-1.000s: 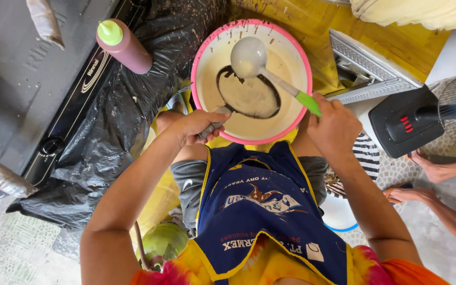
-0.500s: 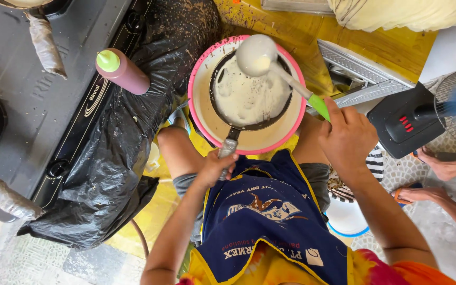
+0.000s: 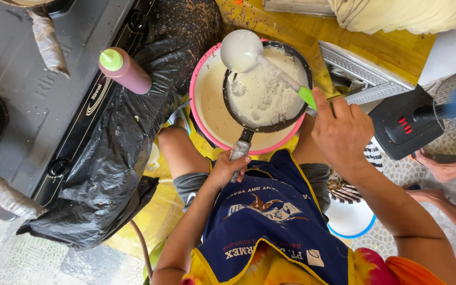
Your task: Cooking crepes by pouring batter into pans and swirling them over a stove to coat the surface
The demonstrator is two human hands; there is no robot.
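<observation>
Head view showed the left hand (image 3: 227, 168) clamped on the pan (image 3: 266, 89) handle, the right hand (image 3: 342, 132) gripping the ladle (image 3: 242, 51) above the pink basin (image 3: 207, 100); squeeze bottle (image 3: 124, 69) at nine o'clock, fan (image 3: 405, 124) at three.

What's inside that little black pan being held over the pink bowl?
The pan holds a thin coat of pale batter with dark patches showing through. A ladle hovers over its rim. Beneath it, the pink bowl holds more batter, partly hidden.
</observation>
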